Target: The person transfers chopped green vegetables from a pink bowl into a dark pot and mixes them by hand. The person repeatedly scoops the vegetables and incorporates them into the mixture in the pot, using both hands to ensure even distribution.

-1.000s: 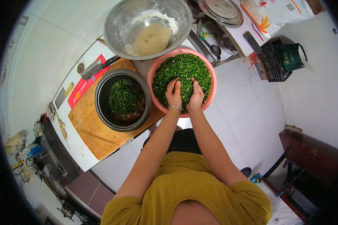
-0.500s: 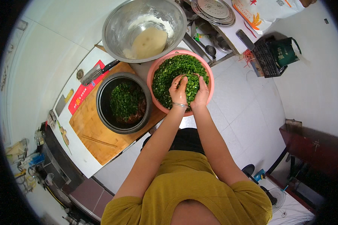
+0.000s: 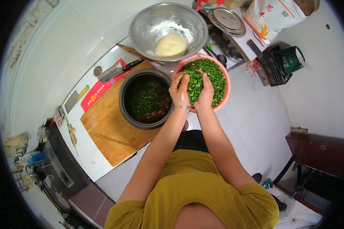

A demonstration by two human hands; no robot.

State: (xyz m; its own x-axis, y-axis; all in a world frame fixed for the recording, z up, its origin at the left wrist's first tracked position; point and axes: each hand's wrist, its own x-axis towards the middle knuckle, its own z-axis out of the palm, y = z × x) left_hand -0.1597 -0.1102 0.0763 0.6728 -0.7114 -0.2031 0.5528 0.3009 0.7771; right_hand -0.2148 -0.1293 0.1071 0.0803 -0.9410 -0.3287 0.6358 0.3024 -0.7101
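My left hand [image 3: 180,91] and my right hand [image 3: 204,92] are cupped together around a heap of chopped green chives [image 3: 195,84]. They are above the near part of a pink basin [image 3: 228,88], where more chopped greens [image 3: 212,72] lie. Two thin bangles circle my left wrist. Just left of my left hand stands a dark round pot [image 3: 123,100]. Inside it, chopped greens [image 3: 146,98] lie over a reddish-brown mixture [image 3: 159,113] that looks like minced meat.
Behind the basin, a steel bowl [image 3: 139,45] holds a dough lump [image 3: 172,45] and flour. The pot rests on a wooden board [image 3: 99,126] with chopsticks [image 3: 112,140]. A black-handled cleaver [image 3: 112,72] and another knife [image 3: 73,100] lie beyond the board.
The whole view has shifted, so pot, basin and bowl appear farther right. Relative to the basin, my hands have moved left toward the pot, and the heap of greens between them shows more fully.
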